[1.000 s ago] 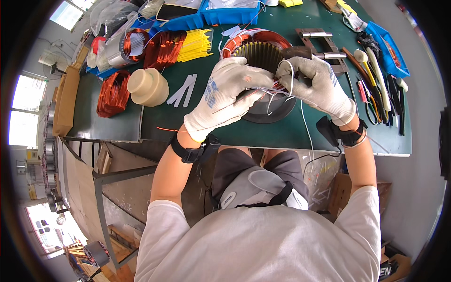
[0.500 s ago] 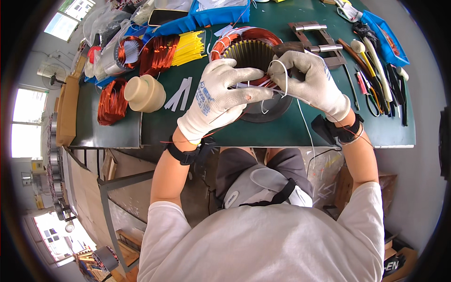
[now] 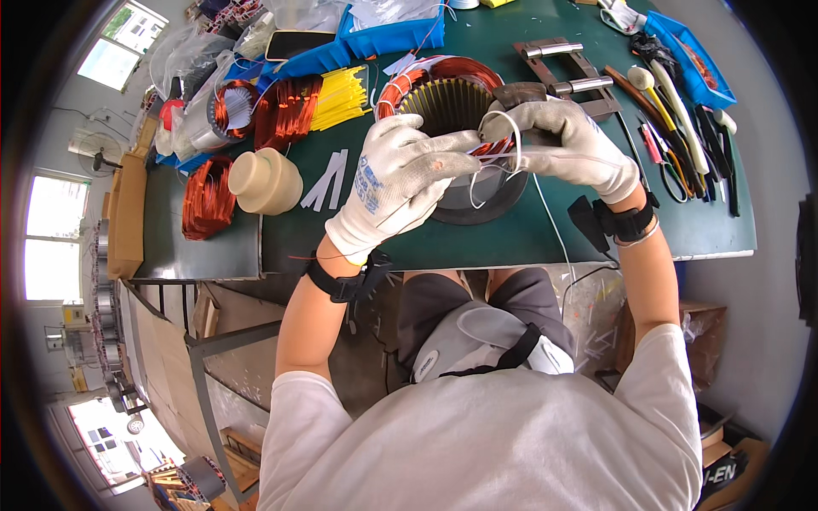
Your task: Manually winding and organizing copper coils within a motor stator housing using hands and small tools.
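A ring-shaped motor stator (image 3: 440,104) with copper windings (image 3: 471,71) stands on the bench in front of me. Both my hands wear pale work gloves. At the stator's near rim, my left hand (image 3: 394,180) pinches a white cord (image 3: 517,143) between thumb and finger; its other fingers rest against the ring's left side. My right hand (image 3: 573,146) is closed on the same cord at the right. The cord stands up in a loop by the right fingertips, and a small loose bend hangs below. Its exact path between my fingertips is hidden. Under the stator is a dark round base (image 3: 503,204).
To the left are a cream stepped cylinder (image 3: 266,180), copper coils (image 3: 207,198), white strips (image 3: 325,180) and yellow sleeves (image 3: 341,98). Blue bins (image 3: 396,36) stand behind. A metal clamp frame (image 3: 569,75) and hand tools, including a mallet (image 3: 642,79), lie right.
My left thumb and finger have come closer together. My right hand has shifted slightly, its fingers straighter, and the cord loop has moved a little. The whole view has tilted slightly.
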A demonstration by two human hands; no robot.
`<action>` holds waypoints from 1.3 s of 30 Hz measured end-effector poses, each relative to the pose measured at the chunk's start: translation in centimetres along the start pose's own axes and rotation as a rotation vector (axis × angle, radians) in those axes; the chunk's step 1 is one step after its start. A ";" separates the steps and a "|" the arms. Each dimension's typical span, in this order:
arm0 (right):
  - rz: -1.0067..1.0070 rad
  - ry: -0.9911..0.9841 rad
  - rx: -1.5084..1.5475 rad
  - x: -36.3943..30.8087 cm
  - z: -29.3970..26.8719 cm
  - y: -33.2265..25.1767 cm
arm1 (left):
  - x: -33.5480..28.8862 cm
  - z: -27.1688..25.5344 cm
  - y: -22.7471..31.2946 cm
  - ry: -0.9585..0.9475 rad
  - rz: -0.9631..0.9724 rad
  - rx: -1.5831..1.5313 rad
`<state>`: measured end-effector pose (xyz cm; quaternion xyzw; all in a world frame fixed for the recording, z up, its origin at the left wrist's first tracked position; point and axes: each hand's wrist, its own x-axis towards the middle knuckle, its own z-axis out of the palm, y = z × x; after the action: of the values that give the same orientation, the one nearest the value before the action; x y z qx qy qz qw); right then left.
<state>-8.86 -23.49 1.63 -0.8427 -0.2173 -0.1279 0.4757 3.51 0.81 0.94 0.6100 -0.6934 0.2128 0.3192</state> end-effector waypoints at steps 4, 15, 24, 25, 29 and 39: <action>0.062 0.033 0.225 -0.3 0.4 1.1 | 0.1 -0.1 0.0 -0.015 0.007 0.003; 0.311 0.544 0.177 -0.1 4.9 -3.3 | 0.4 0.0 0.3 -0.005 0.012 0.030; 0.803 0.849 0.853 -5.0 15.0 -5.8 | 0.3 0.0 0.3 -0.011 0.000 0.029; 0.739 0.828 0.804 -5.1 16.4 -6.0 | 0.3 0.0 0.3 -0.009 -0.001 0.024; 0.550 0.951 -0.029 -3.6 17.1 -4.8 | 0.1 0.0 0.3 -0.005 0.001 0.032; 0.558 0.451 0.451 -6.8 16.1 -6.7 | -0.2 0.1 0.2 -0.016 -0.033 0.029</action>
<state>-17.94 -8.31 -4.56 -0.6948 0.1060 -0.1246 0.7004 3.29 0.96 0.73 0.6278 -0.6823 0.2128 0.3082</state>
